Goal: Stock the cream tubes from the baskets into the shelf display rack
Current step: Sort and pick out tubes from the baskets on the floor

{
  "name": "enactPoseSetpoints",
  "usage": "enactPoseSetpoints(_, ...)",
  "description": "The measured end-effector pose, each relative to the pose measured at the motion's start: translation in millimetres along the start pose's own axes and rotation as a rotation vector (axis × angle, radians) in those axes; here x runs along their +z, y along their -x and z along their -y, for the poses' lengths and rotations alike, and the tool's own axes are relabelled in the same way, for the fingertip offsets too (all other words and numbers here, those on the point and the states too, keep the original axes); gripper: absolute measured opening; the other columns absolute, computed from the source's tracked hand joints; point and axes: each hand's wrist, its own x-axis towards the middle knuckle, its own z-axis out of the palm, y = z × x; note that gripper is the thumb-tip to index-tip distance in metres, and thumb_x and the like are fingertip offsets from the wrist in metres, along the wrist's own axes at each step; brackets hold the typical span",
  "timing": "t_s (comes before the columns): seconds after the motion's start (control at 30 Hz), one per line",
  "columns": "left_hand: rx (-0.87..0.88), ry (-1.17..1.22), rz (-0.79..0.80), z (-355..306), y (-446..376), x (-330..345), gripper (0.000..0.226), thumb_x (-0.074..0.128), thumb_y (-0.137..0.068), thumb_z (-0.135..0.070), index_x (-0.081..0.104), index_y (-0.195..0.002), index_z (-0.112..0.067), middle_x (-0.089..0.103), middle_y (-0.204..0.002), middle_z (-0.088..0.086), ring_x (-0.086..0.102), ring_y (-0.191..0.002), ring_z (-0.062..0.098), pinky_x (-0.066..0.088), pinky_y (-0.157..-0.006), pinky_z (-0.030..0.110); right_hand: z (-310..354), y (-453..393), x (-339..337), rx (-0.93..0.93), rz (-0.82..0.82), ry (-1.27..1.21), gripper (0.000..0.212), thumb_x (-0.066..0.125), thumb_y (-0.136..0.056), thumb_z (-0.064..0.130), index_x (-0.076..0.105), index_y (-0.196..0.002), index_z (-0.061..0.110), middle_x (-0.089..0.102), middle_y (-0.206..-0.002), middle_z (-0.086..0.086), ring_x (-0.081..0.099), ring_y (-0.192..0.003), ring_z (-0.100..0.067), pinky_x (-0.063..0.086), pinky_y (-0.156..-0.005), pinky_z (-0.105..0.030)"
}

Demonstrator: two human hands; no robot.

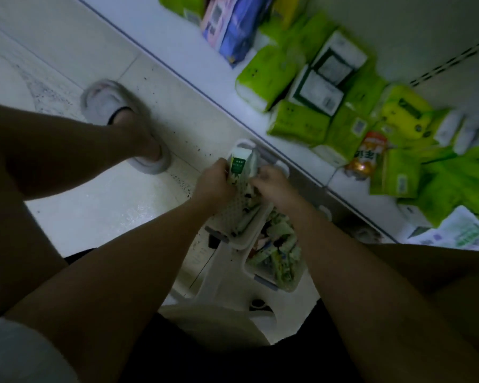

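1. Both bare forearms reach forward and down from the bottom corners of the frame, converging toward the centre.
2. The left hand [215, 181] is curled, its fingers gripping the side of a cream tube [239, 164].
3. The right hand [271, 183] sits just beside it, knuckles up, fingers curled tight; what they hold cannot be made out.
4. A bare left leg extends to a slippered foot [127, 123].

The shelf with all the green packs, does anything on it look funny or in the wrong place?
Yes. An orange and gold can lies tipped on its side among the green packs on the shelf, the only can there. The packs themselves lie jumbled at different angles, not in neat rows.
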Motion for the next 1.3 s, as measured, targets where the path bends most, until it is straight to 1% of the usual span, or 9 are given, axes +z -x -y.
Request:
enactPoseSetpoints(0.07,0.04,0.056,0.034,-18,2,-23,0.037,0.073,-0.079,-0.009,0.054,-0.111,-0.014,0.063,-0.099,0.007,0.062,-0.087,0.028,0.056,-0.074,0.04,14,23,-18,0.036,0.075,-0.222,0.022,0.051,-0.096,0.01,0.057,-0.116,0.006,0.062,-0.103,-0.023,0.064,-0.088,-0.029,0.059,-0.079,-0.044)
enactPoseSetpoints(0.17,0.106,0.185,0.08,-52,15,-60,0.034,0.074,-0.075,0.0,0.056,-0.099,-0.014,0.065,-0.088,0.01,0.066,-0.075,0.029,0.059,-0.075,0.047,38,64,-39,-0.031,0.139,-0.467,0.022,0.048,-0.099,0.007,0.052,-0.12,0.012,0.058,-0.107,-0.018,0.062,-0.095,-0.034,0.058,-0.073,-0.044)
enactPoseSetpoints(0.37,0.341,0.35,0.149,-137,65,-128,0.051,0.067,-0.076,0.016,0.051,-0.114,-0.014,0.058,-0.099,0.014,0.064,-0.07,0.027,0.058,-0.068,0.04,87,145,-69,-0.23,0.108,-0.718,0.029,0.04,-0.103,0.028,0.058,-0.091,0.008,0.06,-0.081,-0.016,0.063,-0.065,-0.029,0.054,-0.067,-0.041)
enactPoseSetpoints(0.5,0.519,0.325,0.165,-185,102,-167,0.054,0.071,-0.076,0.012,0.052,-0.114,-0.02,0.063,-0.102,0.01,0.068,-0.084,0.022,0.06,-0.073,0.044,118,205,-89,-0.448,-0.012,-0.617,0.033,0.041,-0.102,0.035,0.06,-0.103,0.007,0.064,-0.08,-0.013,0.066,-0.062,-0.023,0.057,-0.061,-0.037)
enactPoseSetpoints(0.63,0.584,0.38,0.251,-231,140,-199,0.013,0.062,-0.093,-0.015,0.058,-0.105,-0.012,0.067,-0.097,0.012,0.069,-0.072,0.02,0.06,-0.068,0.036,140,264,-107,-0.666,-0.062,-0.574,0.022,0.039,-0.104,0.024,0.054,-0.114,0.011,0.065,-0.089,-0.014,0.066,-0.074,-0.03,0.058,-0.071,-0.046)
enactPoseSetpoints(0.77,0.691,0.365,0.308,-272,176,-227,0.03,0.047,-0.099,-0.034,0.062,-0.109,-0.01,0.071,-0.102,0.011,0.07,-0.086,0.023,0.059,-0.079,0.043,161,317,-126,-0.858,-0.122,-0.521,0.014,0.04,-0.103,0.013,0.051,-0.111,0.013,0.068,-0.088,-0.014,0.066,-0.077,-0.034,0.056,-0.077,-0.051)
enactPoseSetpoints(0.9,0.858,0.292,0.169,-312,203,-245,0.029,0.053,-0.097,-0.029,0.062,-0.114,-0.008,0.073,-0.098,0.006,0.066,-0.08,0.016,0.059,-0.069,0.036,181,357,-143,-0.982,-0.179,-0.515,0.01,0.047,-0.099,0.014,0.057,-0.1,0.012,0.068,-0.081,-0.013,0.067,-0.072,-0.033,0.059,-0.071,-0.047)
enactPoseSetpoints(1.0,0.974,0.278,0.1,-342,215,-257,0.025,0.059,-0.094,-0.023,0.06,-0.118,-0.017,0.074,-0.102,0.011,0.068,-0.09,0.021,0.053,-0.084,0.039,194,382,-162,-1.039,-0.22,-0.494,0.012,0.05,-0.097,0.015,0.06,-0.092,0.01,0.067,-0.081,-0.015,0.067,-0.073,-0.034,0.059,-0.074,-0.048)
enactPoseSetpoints(1.3,1.085,0.309,0.123,-433,233,-261,0.019,0.066,-0.087,-0.007,0.055,-0.101,-0.012,0.071,-0.095,0.015,0.068,-0.077,0.023,0.057,-0.067,0.035,210,433,-248,-1.127,-0.567,-0.262,0.013,0.067,-0.079,0.029,0.074,-0.087,0.022,0.071,-0.09,0.0,0.066,-0.088,-0.015,0.054,-0.081,-0.036)
